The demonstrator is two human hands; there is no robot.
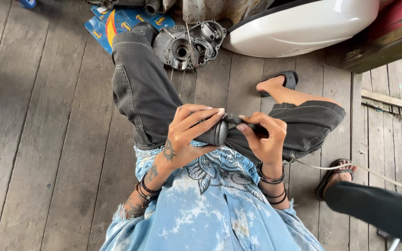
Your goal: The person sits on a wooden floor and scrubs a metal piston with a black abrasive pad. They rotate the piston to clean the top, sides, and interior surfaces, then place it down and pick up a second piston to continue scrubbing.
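My left hand (189, 135) is wrapped around a dark, round metal part (216, 132) held over my lap. My right hand (264, 135) grips a thin dark tool (240, 122) whose tip meets the end of that part. Both wrists wear dark bracelets. I sit on a wooden plank floor (47, 139) in grey shorts and a blue patterned shirt. My fingers hide most of the part and the tool.
A grey metal engine casing (187, 44) lies on the floor ahead of my knee, beside blue flat boxes (112, 21). A white curved body panel (303, 25) sits at the top right. Another person's sandalled foot and dark trouser leg (373, 209) are at the right, with a pale cable (350, 168) running past.
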